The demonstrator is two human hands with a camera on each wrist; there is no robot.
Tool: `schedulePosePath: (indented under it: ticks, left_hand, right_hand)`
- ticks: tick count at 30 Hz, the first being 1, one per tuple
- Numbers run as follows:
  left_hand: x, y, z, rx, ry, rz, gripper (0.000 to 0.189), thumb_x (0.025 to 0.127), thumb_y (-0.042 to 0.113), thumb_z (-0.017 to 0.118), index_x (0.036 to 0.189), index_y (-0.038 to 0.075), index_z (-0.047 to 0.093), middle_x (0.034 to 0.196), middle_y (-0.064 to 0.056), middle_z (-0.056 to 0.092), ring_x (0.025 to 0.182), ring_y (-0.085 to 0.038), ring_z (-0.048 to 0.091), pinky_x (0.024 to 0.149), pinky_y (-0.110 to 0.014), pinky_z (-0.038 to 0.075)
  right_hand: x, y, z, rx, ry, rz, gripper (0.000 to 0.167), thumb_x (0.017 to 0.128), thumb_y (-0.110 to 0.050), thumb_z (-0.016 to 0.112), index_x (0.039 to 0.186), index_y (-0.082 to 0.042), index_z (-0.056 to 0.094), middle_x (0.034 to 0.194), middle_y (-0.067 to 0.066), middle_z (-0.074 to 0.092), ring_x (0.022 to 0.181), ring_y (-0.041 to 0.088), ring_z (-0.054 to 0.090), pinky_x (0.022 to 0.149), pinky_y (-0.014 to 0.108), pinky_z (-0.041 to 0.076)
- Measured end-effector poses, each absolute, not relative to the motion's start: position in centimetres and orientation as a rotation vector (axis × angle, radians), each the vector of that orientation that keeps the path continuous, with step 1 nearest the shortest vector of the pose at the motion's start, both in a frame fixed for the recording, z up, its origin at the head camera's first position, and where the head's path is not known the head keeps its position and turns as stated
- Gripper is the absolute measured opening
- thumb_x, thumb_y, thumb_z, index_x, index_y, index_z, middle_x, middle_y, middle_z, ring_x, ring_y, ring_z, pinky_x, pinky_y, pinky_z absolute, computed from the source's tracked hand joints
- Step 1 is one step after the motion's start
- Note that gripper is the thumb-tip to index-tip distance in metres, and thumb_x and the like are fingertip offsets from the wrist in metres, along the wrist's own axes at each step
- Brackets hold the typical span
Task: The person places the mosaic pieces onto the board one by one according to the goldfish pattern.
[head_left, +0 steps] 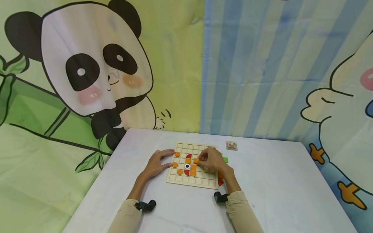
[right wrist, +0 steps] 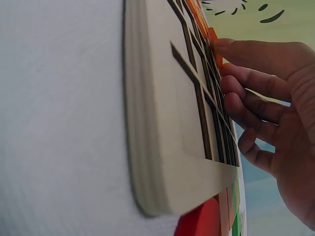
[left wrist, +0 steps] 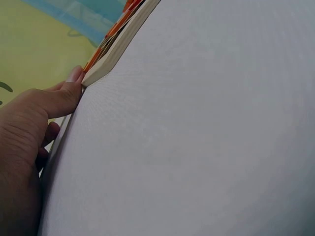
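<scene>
A pale wooden grid board [head_left: 204,183] lies on the white table, with orange square tiles [head_left: 193,167], orange round tiles [head_left: 179,171], red quarter-round tiles [head_left: 188,156] and a black-and-white eye tile [head_left: 187,166] in its cells. My right hand [head_left: 214,158] is over the middle of the board, pinching an orange square tile [right wrist: 214,44] between thumb and index finger. Its other fingers are loosely bent. At the board's left edge rests my left hand [head_left: 155,164], thumb and index finger spread apart and touching the rim beside the round tiles.
To the right of the board, partly behind my right arm, lie spare tiles, including a green one [head_left: 225,160] and a red one [head_left: 220,182]. A small pattern card [head_left: 231,145] sits farther back. A curtain with a panda [head_left: 96,61] rises behind the table.
</scene>
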State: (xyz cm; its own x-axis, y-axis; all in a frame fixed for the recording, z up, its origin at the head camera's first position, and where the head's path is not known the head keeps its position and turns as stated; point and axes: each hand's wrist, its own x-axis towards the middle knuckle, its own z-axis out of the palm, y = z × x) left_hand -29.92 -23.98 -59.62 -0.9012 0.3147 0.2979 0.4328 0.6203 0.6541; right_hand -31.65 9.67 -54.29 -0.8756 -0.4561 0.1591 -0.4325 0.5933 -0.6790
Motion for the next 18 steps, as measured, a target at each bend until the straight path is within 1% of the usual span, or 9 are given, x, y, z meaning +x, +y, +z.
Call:
schedulePosePath:
  ticks: [3,5,8,10,14,18]
  left_hand:
    - [-29.93,-23.87,-59.66,-0.631,-2.682,-1.128,0.058,0.092,0.027,0.089,0.147,0.02,0.07,0.156,-0.001,0.067,0.143,-0.03,0.062,0.112,-0.052,0.041]
    - [-29.94,-23.85,-59.6,-0.629,-2.686,-1.126,0.059,0.093,0.027,0.088,0.148,0.02,0.07,0.156,-0.001,0.067,0.146,-0.029,0.06,0.116,-0.053,0.039]
    - [-29.97,-23.9,-59.58,-0.616,-2.701,-1.145,0.058,0.093,0.028,0.088,0.148,0.021,0.07,0.157,-0.001,0.066,0.148,-0.028,0.059,0.117,-0.053,0.039]
    - [-30.01,-23.94,-59.6,-0.608,-2.711,-1.159,0.058,0.093,0.028,0.088,0.148,0.021,0.07,0.157,0.0,0.066,0.15,-0.028,0.058,0.12,-0.054,0.037]
    - [-29.95,-23.9,-59.52,-0.598,-2.72,-1.172,0.058,0.093,0.027,0.088,0.148,0.02,0.07,0.158,0.0,0.065,0.148,-0.029,0.059,0.117,-0.055,0.04]
    - [-29.87,-23.87,-59.38,-0.598,-2.72,-1.178,0.058,0.093,0.025,0.088,0.148,0.02,0.07,0.158,-0.001,0.065,0.149,-0.03,0.058,0.124,-0.058,0.034]
  right_hand:
    - [-31.71,9.72,-54.45,-0.793,2.773,-1.173,0.014,0.088,-0.019,0.093,0.091,-0.01,0.082,0.079,-0.003,0.074,0.071,0.006,0.063,0.07,0.025,0.055]
    - [-31.76,9.69,-54.55,-0.793,2.771,-1.169,0.013,0.088,-0.02,0.092,0.091,-0.011,0.083,0.08,-0.004,0.074,0.071,0.006,0.063,0.07,0.024,0.054]
    - [-31.83,9.61,-54.68,-0.792,2.764,-1.172,0.012,0.089,-0.02,0.092,0.091,-0.013,0.083,0.08,-0.004,0.073,0.072,0.007,0.063,0.071,0.024,0.054]
    - [-31.83,9.57,-54.75,-0.795,2.765,-1.169,0.011,0.089,-0.02,0.091,0.091,-0.014,0.083,0.08,-0.005,0.073,0.072,0.007,0.063,0.071,0.024,0.054]
    - [-31.74,9.39,-54.83,-0.814,2.766,-1.175,0.009,0.089,-0.018,0.091,0.091,-0.012,0.083,0.079,-0.003,0.074,0.071,0.007,0.063,0.07,0.024,0.054]
    - [-31.54,9.02,-54.62,-0.806,2.762,-1.179,0.008,0.089,-0.017,0.09,0.092,-0.012,0.084,0.079,-0.003,0.074,0.07,0.007,0.062,0.07,0.025,0.054]
